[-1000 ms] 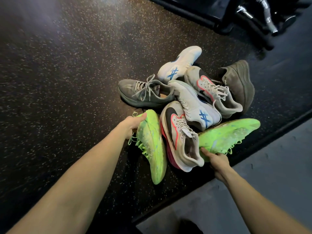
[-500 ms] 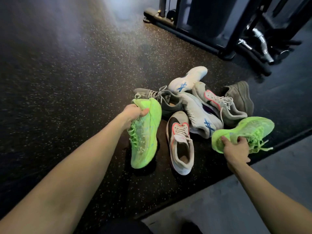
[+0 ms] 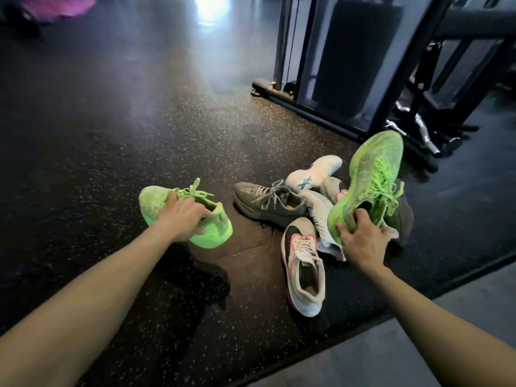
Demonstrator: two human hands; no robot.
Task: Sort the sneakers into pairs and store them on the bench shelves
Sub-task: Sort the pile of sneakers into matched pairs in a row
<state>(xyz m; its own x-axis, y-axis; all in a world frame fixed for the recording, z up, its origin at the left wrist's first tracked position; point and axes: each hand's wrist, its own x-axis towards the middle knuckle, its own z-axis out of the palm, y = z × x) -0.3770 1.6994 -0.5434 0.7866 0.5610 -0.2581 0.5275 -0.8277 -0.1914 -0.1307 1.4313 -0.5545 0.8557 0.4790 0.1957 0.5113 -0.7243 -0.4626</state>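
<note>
Both neon-green sneakers had been lifted clear of the pile since half a second earlier, and the view had been raised toward the gym machine frame [image 3: 329, 88]. One green sneaker [image 3: 156, 203] was gripped by the left hand [image 3: 183, 219], fingers hooked into its collar, off to the left of the heap. Its mate [image 3: 374, 174] was held toe-up by the right hand [image 3: 363, 241], fingers curled into the opening and thumb against the heel. Left on the speckled rubber floor [image 3: 111, 135] were a grey laced sneaker [image 3: 265, 203], a white sneaker with a blue mark [image 3: 312, 174] and a cream sneaker with black and pink trim [image 3: 304, 263]; others were partly hidden. No bench shelves were in view. The step was judged best done by keeping both collar grips firm, bringing the pair together sole-down and toes aligned, and minding the dangling laces so nothing in the heap was snagged.
</note>
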